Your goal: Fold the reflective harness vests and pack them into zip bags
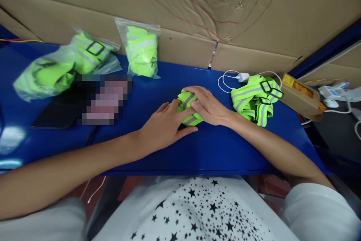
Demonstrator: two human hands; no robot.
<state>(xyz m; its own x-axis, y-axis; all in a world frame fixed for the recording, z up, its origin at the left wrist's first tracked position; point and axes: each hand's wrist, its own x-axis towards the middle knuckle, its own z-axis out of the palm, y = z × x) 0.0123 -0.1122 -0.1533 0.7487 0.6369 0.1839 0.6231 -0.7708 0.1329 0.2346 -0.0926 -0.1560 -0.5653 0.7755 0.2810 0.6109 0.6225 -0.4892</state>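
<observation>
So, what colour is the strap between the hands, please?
The strap is neon yellow-green, grey-striped, clearest in head view.

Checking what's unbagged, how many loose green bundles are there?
2: a first bundle under the left hand and right hand, a second bundle left of the box. Others may be hidden.

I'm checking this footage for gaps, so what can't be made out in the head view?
In the head view:
Much of the green strap bundle: covered by the left hand and right hand.
What lies under the pixelated patch: masked by blocks.
Print on the yellow label: too small and blurred.
Left sleeve: cut off by the left and bottom edges.
</observation>
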